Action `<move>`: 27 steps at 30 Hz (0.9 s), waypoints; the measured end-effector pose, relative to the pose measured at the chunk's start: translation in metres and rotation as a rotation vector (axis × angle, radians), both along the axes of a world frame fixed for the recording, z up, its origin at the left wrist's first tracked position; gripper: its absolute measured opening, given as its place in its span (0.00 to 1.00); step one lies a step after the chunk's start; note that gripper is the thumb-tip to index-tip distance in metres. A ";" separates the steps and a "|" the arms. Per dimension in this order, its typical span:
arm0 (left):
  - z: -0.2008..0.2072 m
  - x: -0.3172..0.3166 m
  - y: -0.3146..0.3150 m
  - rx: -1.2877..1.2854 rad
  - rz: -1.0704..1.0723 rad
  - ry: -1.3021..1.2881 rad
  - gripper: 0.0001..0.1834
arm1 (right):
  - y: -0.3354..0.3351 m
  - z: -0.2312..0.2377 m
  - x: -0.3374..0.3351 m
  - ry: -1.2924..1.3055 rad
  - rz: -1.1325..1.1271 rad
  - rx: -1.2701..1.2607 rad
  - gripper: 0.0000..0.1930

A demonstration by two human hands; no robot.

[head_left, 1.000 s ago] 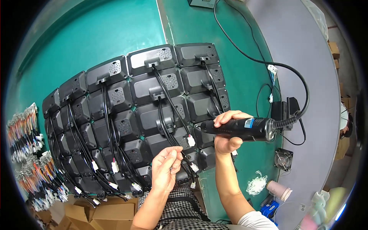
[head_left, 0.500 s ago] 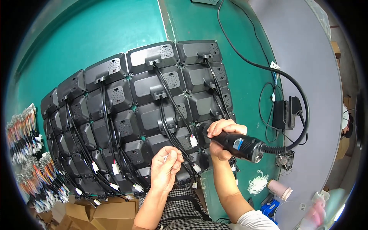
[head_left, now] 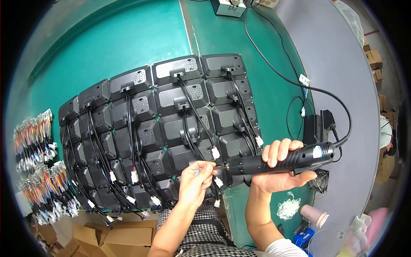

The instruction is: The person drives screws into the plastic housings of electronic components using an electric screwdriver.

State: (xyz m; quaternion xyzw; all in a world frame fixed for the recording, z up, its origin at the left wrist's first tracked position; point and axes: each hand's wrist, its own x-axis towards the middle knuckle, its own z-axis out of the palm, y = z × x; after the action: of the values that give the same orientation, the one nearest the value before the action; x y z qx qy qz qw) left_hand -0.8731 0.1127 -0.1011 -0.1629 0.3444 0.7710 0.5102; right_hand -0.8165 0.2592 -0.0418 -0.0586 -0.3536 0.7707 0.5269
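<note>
My right hand (head_left: 274, 182) grips a black electric screwdriver (head_left: 309, 159), held nearly level with its bit pointing left. At the bit's tip, my left hand (head_left: 193, 185) is closed, thumb against forefinger. Small silvery pieces that look like screws (head_left: 198, 172) show in its curled fingers. Whether one sits on the bit is too small to tell. Both hands are above rows of black plastic housings (head_left: 179, 95), laid back side up and close together. Black cables (head_left: 128, 111) with white connectors (head_left: 134, 176) run from them toward me.
Bundles of coloured wires (head_left: 40, 137) lie at the left. Along the right are a black power adapter (head_left: 311, 128), a small fan (head_left: 319, 180), a tangle of white string (head_left: 289, 208) and a pink spool (head_left: 313, 215). The screwdriver's cord arcs over the green table (head_left: 274, 94). Cardboard boxes (head_left: 128, 240) stand below its front edge.
The screwdriver has swung to level, its bit turning toward my left hand and its rear end moving right and up. My left hand has shifted slightly right and now meets the bit's tip.
</note>
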 end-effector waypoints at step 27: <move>-0.002 -0.005 -0.014 -0.105 0.051 0.049 0.09 | -0.015 -0.076 0.027 -0.366 -0.209 0.336 0.35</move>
State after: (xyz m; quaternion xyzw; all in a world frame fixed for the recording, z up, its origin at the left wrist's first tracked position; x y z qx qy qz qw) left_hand -0.8783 0.0989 -0.1029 -0.1791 0.3924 0.7685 0.4726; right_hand -0.7899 0.2443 -0.1173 -0.1451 -0.5580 0.6190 0.5333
